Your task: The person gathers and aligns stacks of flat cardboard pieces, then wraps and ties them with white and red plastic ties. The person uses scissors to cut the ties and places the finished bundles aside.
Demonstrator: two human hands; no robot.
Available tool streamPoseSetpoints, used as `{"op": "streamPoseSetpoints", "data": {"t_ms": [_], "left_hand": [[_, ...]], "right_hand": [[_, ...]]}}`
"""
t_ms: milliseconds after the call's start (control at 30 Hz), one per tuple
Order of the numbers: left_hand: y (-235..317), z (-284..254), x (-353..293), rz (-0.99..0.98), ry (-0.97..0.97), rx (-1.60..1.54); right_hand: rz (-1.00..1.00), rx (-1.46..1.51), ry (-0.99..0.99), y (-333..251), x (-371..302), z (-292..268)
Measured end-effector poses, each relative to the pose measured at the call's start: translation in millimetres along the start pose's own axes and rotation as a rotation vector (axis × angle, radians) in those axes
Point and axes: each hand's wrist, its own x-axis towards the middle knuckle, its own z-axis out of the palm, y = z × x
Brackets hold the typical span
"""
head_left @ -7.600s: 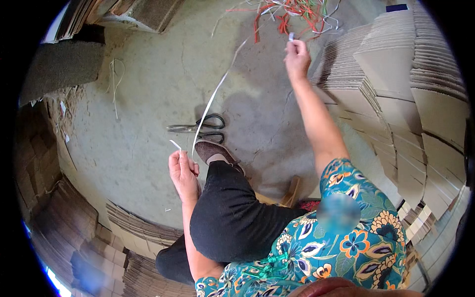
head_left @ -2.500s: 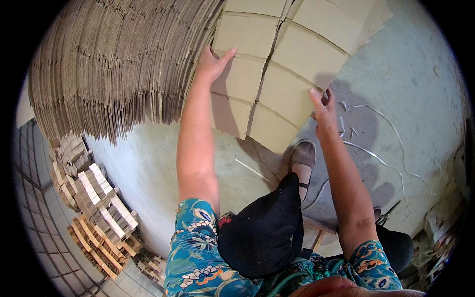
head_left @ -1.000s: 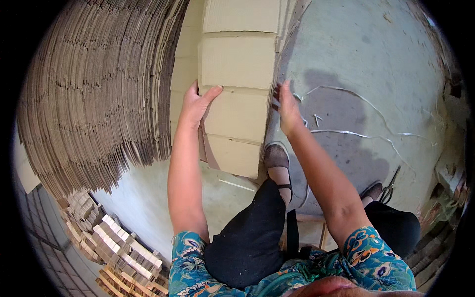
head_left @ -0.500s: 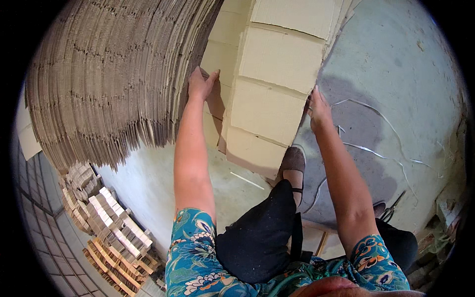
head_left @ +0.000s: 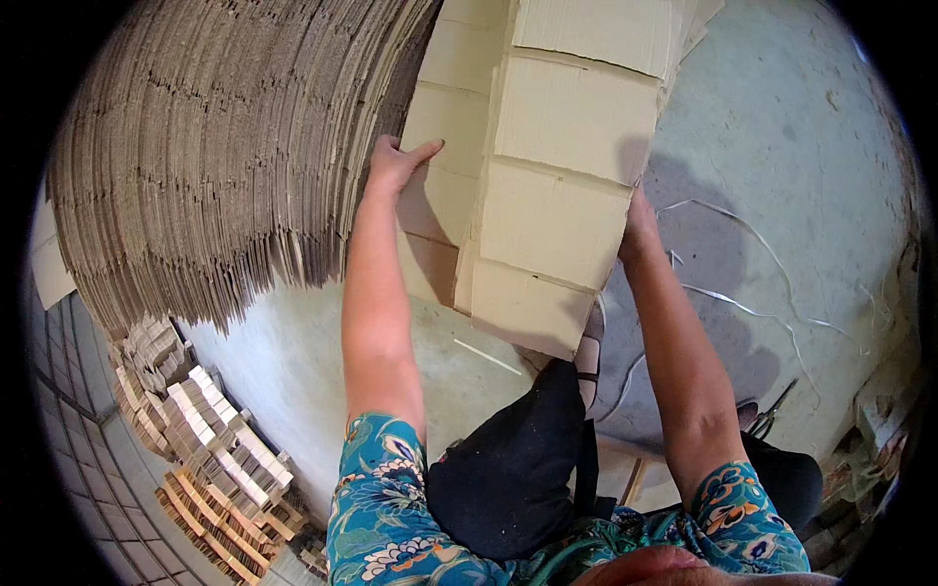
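A tall stack of brown corrugated cardboard sheets (head_left: 244, 146), seen edge-on, stands at the upper left. My left hand (head_left: 391, 168) rests against its right edge, its thumb stretched away from the fingers; the fingertips are partly hidden by the stack. Beneath the thumb lies a cream cardboard surface (head_left: 440, 132). Right of this, a long batch of overlapping cream cardboard pieces (head_left: 557, 215) slants down toward my knee. My right hand (head_left: 639, 231) holds the batch's right edge, with its fingers out of sight behind the cardboard.
White strapping strips (head_left: 738, 293) curl over the floor (head_left: 791, 146) at the right. Scissors (head_left: 772, 410) lie near my right elbow. Bundled cardboard (head_left: 220, 430) and slatted wooden-looking pieces (head_left: 210, 527) sit at the lower left. My shoe (head_left: 588, 356) is beside the batch's lower end.
The cream cardboard batch has shifted right and toward me, covering more of my shoe. My right hand's fingers have gone behind its edge. My left hand has barely moved.
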Motion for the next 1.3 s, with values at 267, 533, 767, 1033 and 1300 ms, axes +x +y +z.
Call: {"op": "streamPoseSetpoints", "data": {"t_ms": [267, 533, 767, 1033, 1300], "left_hand": [[50, -43, -58, 0.369, 0.205, -0.095], [96, -90, -148, 0.538, 0.192, -0.512], [140, -74, -174, 0.56, 0.078, -0.544], [140, -13, -178, 0.276, -0.062, -0.7], [158, 32, -163, 0.728, 0.201, 0.147]], "right_hand": [[0.057, 0.332, 0.009, 15, 18, -2], [-0.009, 0.306, 0.007, 13, 12, 10], [-0.098, 0.239, 0.037, 33, 41, 2], [-0.066, 0.282, 0.016, 27, 30, 7], [0.037, 0.326, 0.027, -25, 22, 4]]}}
